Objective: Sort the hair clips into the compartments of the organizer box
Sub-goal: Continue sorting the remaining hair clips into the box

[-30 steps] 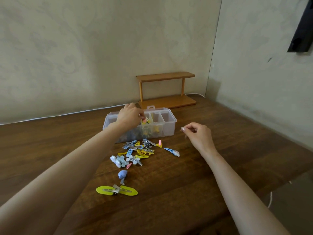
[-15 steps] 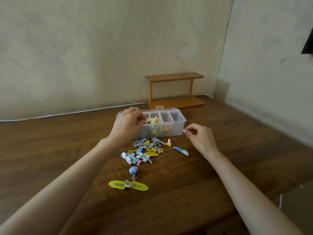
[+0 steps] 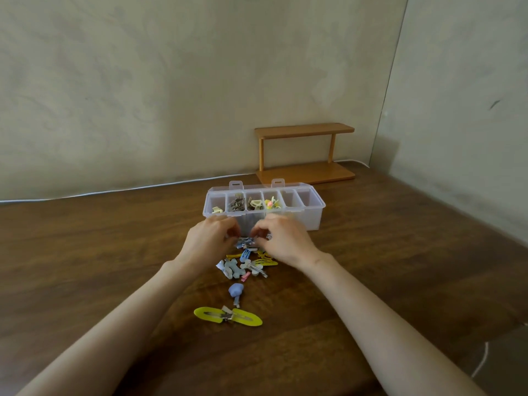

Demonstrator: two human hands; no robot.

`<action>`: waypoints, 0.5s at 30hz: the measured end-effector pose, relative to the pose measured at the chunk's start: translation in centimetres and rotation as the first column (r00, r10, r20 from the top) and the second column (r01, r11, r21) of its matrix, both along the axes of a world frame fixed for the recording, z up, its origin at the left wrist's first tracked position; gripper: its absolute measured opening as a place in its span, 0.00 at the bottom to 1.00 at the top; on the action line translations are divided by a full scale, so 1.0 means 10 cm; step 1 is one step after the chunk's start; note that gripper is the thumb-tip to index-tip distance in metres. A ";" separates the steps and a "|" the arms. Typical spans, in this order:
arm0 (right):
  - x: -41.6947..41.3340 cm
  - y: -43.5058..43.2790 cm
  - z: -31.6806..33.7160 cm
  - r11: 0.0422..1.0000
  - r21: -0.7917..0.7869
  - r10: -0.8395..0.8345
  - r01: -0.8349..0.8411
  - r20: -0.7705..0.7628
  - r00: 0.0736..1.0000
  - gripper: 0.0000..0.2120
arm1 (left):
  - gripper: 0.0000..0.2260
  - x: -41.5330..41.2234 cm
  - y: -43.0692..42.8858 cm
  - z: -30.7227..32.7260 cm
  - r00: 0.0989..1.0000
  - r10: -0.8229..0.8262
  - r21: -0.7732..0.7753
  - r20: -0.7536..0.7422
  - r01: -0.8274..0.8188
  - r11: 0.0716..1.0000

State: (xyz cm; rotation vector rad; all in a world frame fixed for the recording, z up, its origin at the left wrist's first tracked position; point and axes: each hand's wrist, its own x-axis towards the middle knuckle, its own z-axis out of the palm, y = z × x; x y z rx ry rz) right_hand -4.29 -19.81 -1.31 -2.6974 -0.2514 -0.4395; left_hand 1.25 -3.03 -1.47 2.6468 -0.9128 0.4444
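Note:
A clear organizer box (image 3: 311, 217) stands on the wooden table. Its four left compartments hold clips, while the two on the right look bare. In front of it lies a loose pile of hair clips (image 3: 245, 265) in blue, grey, yellow and pink. My left hand (image 3: 207, 242) and my right hand (image 3: 287, 242) meet over the far end of the pile, fingers curled down with the tips on the clips there. Whether either hand pinches a clip is hidden. Nearer me lie a lavender clip (image 3: 236, 290) and a pair of large yellow snap clips (image 3: 228, 316).
A small wooden two-tier shelf (image 3: 305, 155) stands behind the box against the wall. A white cable (image 3: 114, 191) runs along the table's back edge. The table's right edge (image 3: 491, 330) drops off to the floor; walls close in behind and on the right.
My left hand has come off the box's compartments down to the pile. My right hand has moved left to the same spot.

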 end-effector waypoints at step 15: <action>-0.11 -0.16 -0.01 0.998 0.060 0.003 0.003 -0.100 0.995 0.06 | 0.05 -0.01 -0.03 0.03 1.000 -0.005 0.153 -0.031 0.010 0.988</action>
